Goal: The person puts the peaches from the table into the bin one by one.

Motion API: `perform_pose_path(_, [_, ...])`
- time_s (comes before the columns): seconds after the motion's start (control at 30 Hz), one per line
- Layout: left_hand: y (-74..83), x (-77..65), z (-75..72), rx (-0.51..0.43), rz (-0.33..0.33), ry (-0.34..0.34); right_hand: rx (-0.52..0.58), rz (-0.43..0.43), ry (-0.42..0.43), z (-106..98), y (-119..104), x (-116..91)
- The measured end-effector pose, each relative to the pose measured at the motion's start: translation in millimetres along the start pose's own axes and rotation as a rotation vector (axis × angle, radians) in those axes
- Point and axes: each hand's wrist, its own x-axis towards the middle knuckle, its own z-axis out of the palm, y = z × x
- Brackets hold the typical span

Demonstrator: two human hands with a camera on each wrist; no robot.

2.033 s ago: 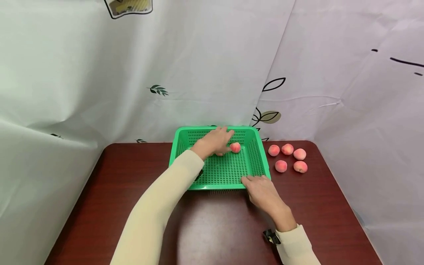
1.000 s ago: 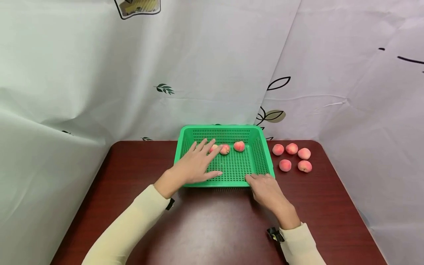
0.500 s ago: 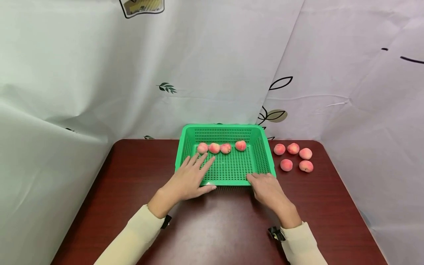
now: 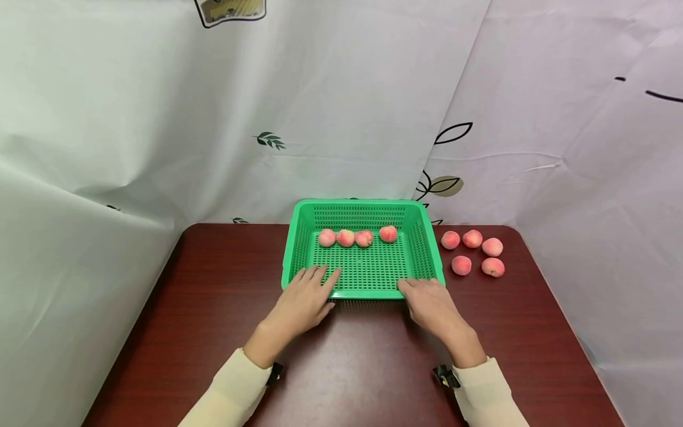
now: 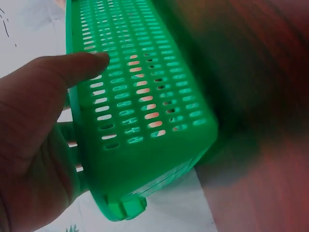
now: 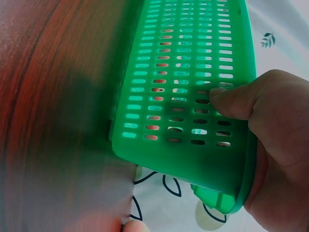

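A green perforated plastic basket [image 4: 368,267] stands at the back of the table with a row of peaches [image 4: 345,238] along its far side. My left hand [image 4: 304,299] holds the near rim at the left, fingers over the inside. In the left wrist view its thumb [image 5: 89,65] lies against the outer wall. The near rim's right end is gripped by my right hand [image 4: 429,302], its thumb [image 6: 231,100] on the outer wall in the right wrist view. The fingers inside are partly hidden by the basket wall.
Several loose peaches [image 4: 472,239] lie on the dark red wooden table [image 4: 224,284], right of the basket. A white patterned sheet [image 4: 341,107] hangs close behind the basket and along both sides of the table.
My left hand has withdrawn from among the peaches toward me and now holds the near rim, uncovering the peach row. My right hand has kept its grip on the rim.
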Motion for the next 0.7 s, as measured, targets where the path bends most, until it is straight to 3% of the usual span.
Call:
perform_pose_path(0.23, [1.3, -4.4, 12.3, 0.044, 0.006, 0.125, 0.001, 0.003, 0.004, 0, -1, 0])
perform_pose_path(0.53, [4.3, -5.0, 14.8, 0.086, -0.012, 0.177, -0.006, 0.005, -0.008, -1, 0, 1])
perform_pose_path(0.7, [4.7, -4.7, 12.4, 0.082, 0.002, 0.244, 0.003, 0.008, -0.012, 0, 0, 1])
